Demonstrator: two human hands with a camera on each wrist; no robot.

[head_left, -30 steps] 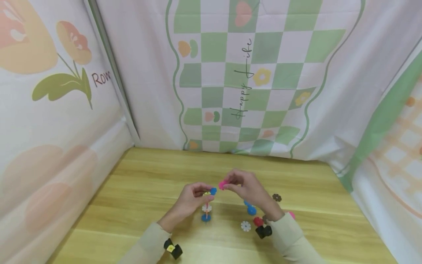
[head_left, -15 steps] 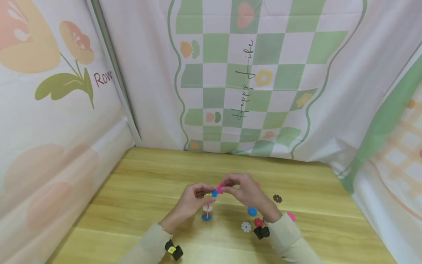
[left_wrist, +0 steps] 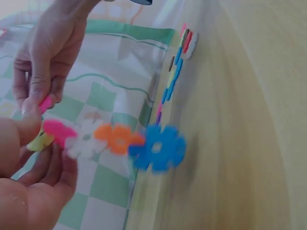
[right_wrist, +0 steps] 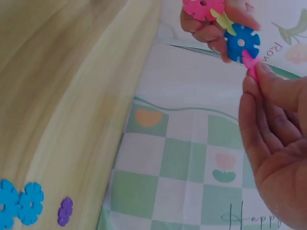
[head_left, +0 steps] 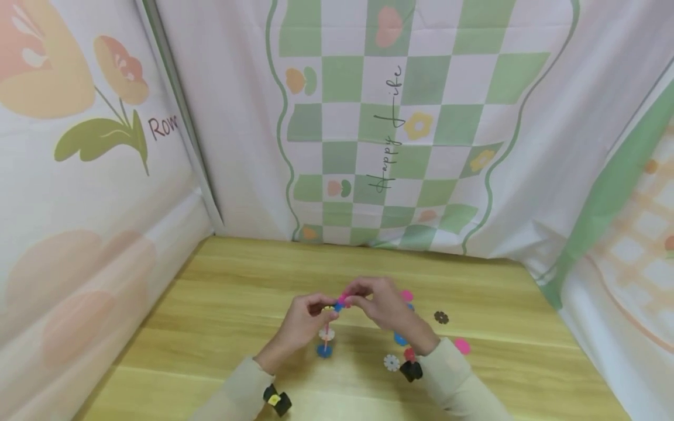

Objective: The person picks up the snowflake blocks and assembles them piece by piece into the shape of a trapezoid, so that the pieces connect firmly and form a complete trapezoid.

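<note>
My left hand grips a chain of notched plastic snowflake discs. From the far end it runs blue, orange, white and pink, then yellow near the fingers. Its other end is a blue disc between both hands. Thumb and fingers of my right hand pinch a pink disc, whose edge meets the notched rim of that blue disc. The chain hangs down from the left hand in the head view.
Loose discs lie on the wooden table to the right: white, red, pink, brown and several blue ones. A purple disc lies near the blue ones. Printed curtains stand behind and at both sides.
The right hand has moved left and a little down, bringing its pink disc from apart to against the blue disc's edge. The left hand keeps its grip on the chain, nearly in place.
</note>
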